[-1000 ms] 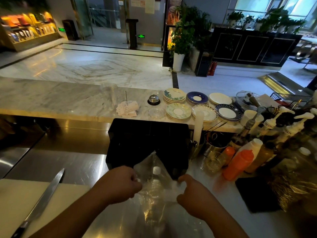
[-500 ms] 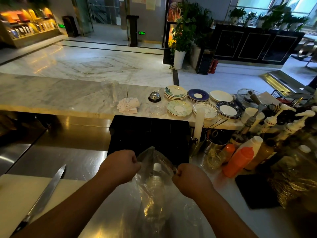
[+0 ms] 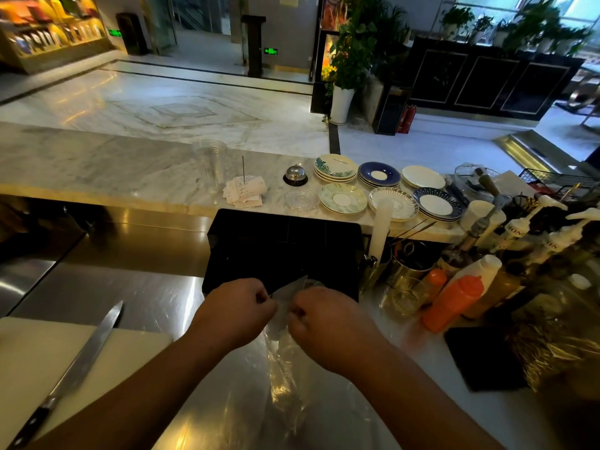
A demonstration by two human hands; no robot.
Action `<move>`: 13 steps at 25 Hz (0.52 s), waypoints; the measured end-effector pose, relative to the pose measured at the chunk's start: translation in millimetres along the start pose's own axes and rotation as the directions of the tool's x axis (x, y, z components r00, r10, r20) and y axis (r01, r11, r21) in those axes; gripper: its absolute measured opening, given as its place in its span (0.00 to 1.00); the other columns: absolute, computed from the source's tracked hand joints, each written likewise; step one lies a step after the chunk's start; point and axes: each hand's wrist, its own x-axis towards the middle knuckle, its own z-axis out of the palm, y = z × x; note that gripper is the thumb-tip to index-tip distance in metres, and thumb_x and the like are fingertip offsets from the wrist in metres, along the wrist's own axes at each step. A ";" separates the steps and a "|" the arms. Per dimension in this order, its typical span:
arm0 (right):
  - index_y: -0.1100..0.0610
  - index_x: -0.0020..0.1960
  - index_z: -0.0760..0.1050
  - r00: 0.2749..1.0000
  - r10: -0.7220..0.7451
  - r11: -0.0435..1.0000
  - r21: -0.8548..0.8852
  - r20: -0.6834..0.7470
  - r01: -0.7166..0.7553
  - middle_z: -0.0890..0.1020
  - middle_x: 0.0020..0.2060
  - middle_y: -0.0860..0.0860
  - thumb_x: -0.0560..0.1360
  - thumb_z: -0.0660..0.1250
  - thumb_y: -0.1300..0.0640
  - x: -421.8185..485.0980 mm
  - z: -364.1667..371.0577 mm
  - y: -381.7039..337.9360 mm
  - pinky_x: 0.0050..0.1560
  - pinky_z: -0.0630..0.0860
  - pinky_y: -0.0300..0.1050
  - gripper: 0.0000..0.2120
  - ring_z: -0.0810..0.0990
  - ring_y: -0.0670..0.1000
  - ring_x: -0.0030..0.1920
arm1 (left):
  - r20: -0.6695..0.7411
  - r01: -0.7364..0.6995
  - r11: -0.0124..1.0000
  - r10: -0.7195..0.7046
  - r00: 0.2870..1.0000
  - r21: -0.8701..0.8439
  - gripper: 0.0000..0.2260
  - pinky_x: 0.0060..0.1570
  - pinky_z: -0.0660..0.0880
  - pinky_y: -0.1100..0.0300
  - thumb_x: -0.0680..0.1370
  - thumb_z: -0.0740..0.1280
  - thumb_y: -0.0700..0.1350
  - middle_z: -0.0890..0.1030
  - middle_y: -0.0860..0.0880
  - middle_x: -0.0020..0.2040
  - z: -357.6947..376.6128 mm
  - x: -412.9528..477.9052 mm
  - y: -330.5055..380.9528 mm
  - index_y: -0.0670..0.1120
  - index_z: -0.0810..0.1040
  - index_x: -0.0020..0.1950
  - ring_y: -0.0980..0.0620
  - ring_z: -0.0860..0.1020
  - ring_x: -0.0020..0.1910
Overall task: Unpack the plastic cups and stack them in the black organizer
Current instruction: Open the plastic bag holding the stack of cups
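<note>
Hands meet close together over the steel counter (image 3: 136,287), left hand (image 3: 233,311) and right hand (image 3: 328,326) each curled tight, pinching the top of a clear plastic bag (image 3: 285,368) that trails back between the forearms. Cups inside show only as blurred glints. Just beyond the knuckles sits the black organizer (image 3: 282,248); a knife (image 3: 78,368) lies well left.

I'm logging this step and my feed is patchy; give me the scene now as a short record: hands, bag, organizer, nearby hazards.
left hand: closed, pinching the plastic bag's top
right hand: closed, pinching the same top edge
plastic bag: clear, lying on the steel counter, cups inside only dimly visible
black organizer: just behind the hands, no cups visible in it
knife: on the white cutting board, left of the hands, untouched
orange squeeze bottle: right of the hands
</note>
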 end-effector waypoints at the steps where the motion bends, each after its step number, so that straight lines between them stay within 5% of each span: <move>1: 0.50 0.49 0.77 0.994 -0.023 0.998 -0.054 0.111 0.030 0.77 0.39 0.46 0.80 0.60 0.51 10.8 3.6 -6.3 0.39 0.74 0.42 0.08 0.75 0.45 0.37 | -0.005 0.001 1.000 -0.001 1.000 -0.019 0.09 0.36 0.81 0.52 0.77 0.69 0.53 0.83 0.49 0.33 0.8 0.7 1.5 0.52 0.78 0.38 0.52 0.82 0.33; 4: 0.58 0.57 0.78 0.914 0.085 0.964 -0.264 0.398 0.025 0.77 0.42 0.53 0.79 0.63 0.63 44.4 32.7 -10.9 0.45 0.76 0.48 0.09 0.76 0.51 0.41 | -0.011 0.004 0.999 -0.004 1.000 -0.034 0.09 0.34 0.79 0.57 0.78 0.70 0.53 0.82 0.51 0.33 5.1 1.4 0.2 0.53 0.78 0.38 0.54 0.81 0.33; 7: 0.64 0.67 0.73 0.758 0.249 0.944 -0.325 0.603 -0.052 0.75 0.45 0.57 0.79 0.63 0.68 73.6 74.3 -0.3 0.49 0.75 0.49 0.17 0.76 0.55 0.46 | 0.019 0.018 0.997 -0.017 1.000 -0.071 0.09 0.35 0.81 0.53 0.77 0.69 0.53 0.82 0.50 0.33 10.0 8.0 -7.2 0.53 0.78 0.38 0.54 0.82 0.32; 10: 0.64 0.74 0.68 0.718 0.292 0.945 -0.306 0.632 -0.114 0.77 0.65 0.62 0.81 0.63 0.64 81.3 99.0 18.1 0.62 0.76 0.54 0.22 0.78 0.61 0.62 | 0.002 0.010 0.996 -0.010 1.000 -0.089 0.09 0.35 0.81 0.53 0.76 0.69 0.53 0.82 0.51 0.32 7.5 5.4 0.8 0.53 0.77 0.37 0.54 0.81 0.32; 13: 0.62 0.74 0.68 0.748 0.349 0.934 -0.272 0.564 -0.231 0.75 0.70 0.62 0.82 0.61 0.61 80.7 119.1 38.2 0.67 0.73 0.58 0.20 0.76 0.63 0.67 | -0.008 -0.003 0.997 0.003 1.000 -0.079 0.10 0.31 0.74 0.60 0.76 0.68 0.53 0.81 0.52 0.33 10.8 2.8 7.9 0.54 0.76 0.36 0.56 0.79 0.33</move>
